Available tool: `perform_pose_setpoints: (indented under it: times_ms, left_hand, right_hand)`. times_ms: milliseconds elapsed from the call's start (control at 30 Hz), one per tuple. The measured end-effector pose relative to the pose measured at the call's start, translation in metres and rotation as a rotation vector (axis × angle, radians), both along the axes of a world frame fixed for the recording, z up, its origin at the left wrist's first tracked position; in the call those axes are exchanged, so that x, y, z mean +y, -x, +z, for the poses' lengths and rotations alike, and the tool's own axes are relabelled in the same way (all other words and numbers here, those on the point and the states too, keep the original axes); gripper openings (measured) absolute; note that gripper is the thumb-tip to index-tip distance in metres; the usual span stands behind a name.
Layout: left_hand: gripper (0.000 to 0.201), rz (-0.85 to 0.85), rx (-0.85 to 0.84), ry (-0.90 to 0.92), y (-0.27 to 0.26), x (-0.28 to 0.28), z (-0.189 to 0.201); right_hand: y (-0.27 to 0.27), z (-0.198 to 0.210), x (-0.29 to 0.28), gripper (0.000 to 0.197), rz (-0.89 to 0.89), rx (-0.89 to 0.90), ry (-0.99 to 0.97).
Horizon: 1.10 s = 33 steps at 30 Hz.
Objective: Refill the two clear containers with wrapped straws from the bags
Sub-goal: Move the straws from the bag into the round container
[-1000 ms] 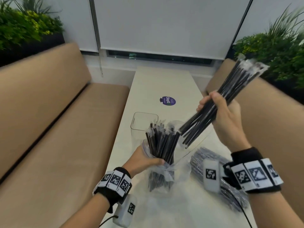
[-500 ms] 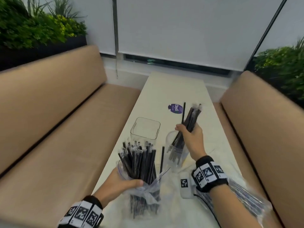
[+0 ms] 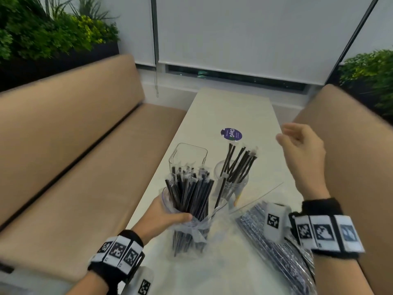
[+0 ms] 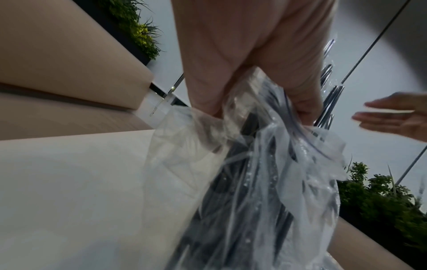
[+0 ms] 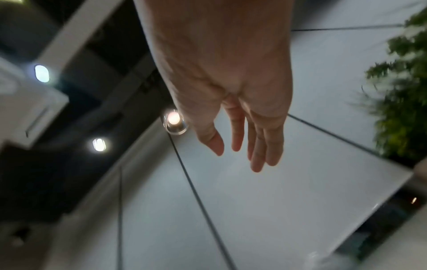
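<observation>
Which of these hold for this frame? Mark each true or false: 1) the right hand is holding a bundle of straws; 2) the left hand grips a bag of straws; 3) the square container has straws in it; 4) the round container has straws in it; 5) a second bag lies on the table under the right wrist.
1) False: the right hand is open and holds nothing.
2) True: the left hand grips the bag of straws upright.
3) False: the square container looks empty.
4) True: the round container holds black straws.
5) True: the second bag lies flat on the table.
</observation>
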State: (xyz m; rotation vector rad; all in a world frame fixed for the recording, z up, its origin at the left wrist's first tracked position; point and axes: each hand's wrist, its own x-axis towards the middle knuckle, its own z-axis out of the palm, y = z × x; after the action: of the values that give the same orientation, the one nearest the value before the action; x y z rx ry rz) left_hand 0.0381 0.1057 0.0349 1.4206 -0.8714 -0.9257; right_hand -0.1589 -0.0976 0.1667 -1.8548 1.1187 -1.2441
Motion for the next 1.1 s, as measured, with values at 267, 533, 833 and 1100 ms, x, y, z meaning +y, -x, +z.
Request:
perform_pose_setpoints:
  times_ms: [267, 533, 833, 1100]
  left_hand:
    - [0.058, 0.092, 0.042, 0.103, 0.016, -0.01, -0.006]
    - [0.052, 0.075, 0.06, 0.072, 0.031, -0.009, -0.023]
    - [0.06, -0.049, -0.036, -0.038, 0.018, -0.017, -0.03]
    - [0.062, -0.233, -0.148, -0.121, 0.006, -0.02, -0.013]
  right_hand:
    - [-0.019, -0.066, 0.096, 0.077, 0.443, -0.013, -0.374]
    - [-0.03, -0.108, 0.101, 0.017, 0.48, 0.027, -0.215]
    - [-0.027, -0.068, 0.072, 0.022, 0.367, -0.199, -0.178]
    - [-0.022, -0.067, 0.067, 0.024, 0.369, -0.176, -0.219]
